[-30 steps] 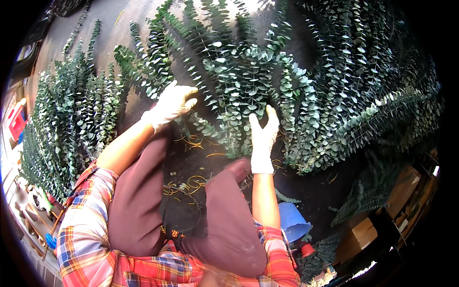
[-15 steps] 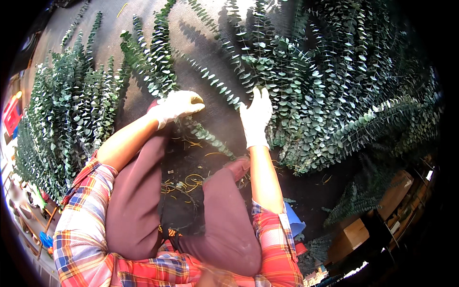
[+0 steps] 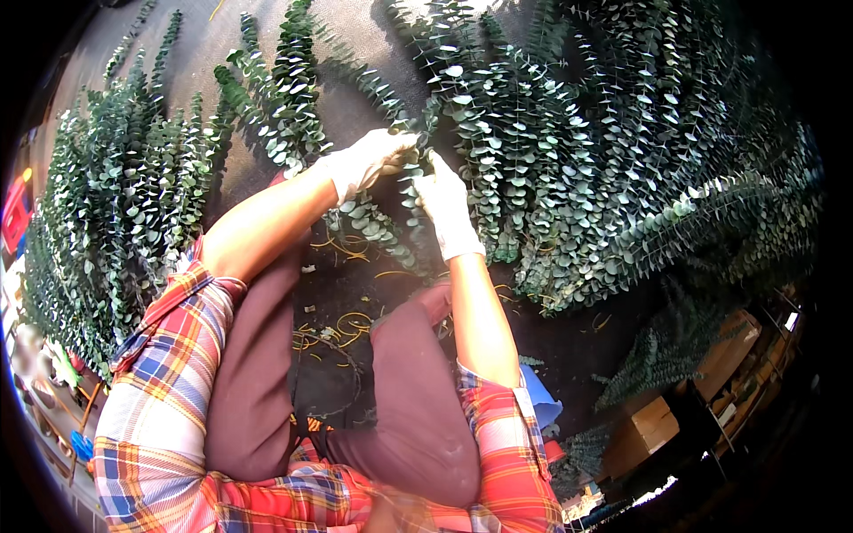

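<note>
Working remotely, I hold my white-gloved left hand (image 3: 366, 163) and right hand (image 3: 444, 202) close together at a leafy stem (image 3: 414, 171) between them (leaves obscure the fingertips; I cannot tell whether either grip is clamped), beside a dense green heap (image 3: 569, 178) at right.

The white-gloved left grip (image 3: 366, 162) and right grip (image 3: 444, 202) nearly meet at leafy stems (image 3: 411, 176).

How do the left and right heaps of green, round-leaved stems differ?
The left heap looks smaller; the right heap spreads much wider. The left heap's stems run roughly alongside each other; the right heap has one slanting across its lower part. Both have rounded green leaves.
</note>
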Demonstrator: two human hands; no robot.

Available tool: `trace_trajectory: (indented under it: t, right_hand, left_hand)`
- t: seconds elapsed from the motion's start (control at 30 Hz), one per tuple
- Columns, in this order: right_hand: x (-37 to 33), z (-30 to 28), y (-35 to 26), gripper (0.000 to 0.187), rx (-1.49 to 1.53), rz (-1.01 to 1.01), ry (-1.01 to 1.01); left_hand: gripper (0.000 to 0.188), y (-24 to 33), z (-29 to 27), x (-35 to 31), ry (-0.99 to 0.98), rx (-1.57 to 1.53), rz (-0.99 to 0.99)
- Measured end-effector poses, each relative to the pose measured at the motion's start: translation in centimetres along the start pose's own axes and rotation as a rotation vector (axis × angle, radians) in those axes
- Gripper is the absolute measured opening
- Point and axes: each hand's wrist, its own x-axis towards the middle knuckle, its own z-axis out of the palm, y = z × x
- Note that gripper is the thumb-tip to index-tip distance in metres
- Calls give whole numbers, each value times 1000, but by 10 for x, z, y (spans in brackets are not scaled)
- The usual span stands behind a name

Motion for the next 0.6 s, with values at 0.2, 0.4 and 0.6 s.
trace_trajectory:
  t: [0.2,0.4,0.6]
  right_hand:
    - [2,-32,41,33,-258,-164,391]
    - [-1,-12,43,49,-366,-563,586]
    - [-9,14,24,43,-192,-478,288]
  left_hand:
    - [33,33,-1,-47,135,-116,158]
    - [42,39,-11,-81,147,-255,247]
    - [40,33,-16,-75,212,-343,270]
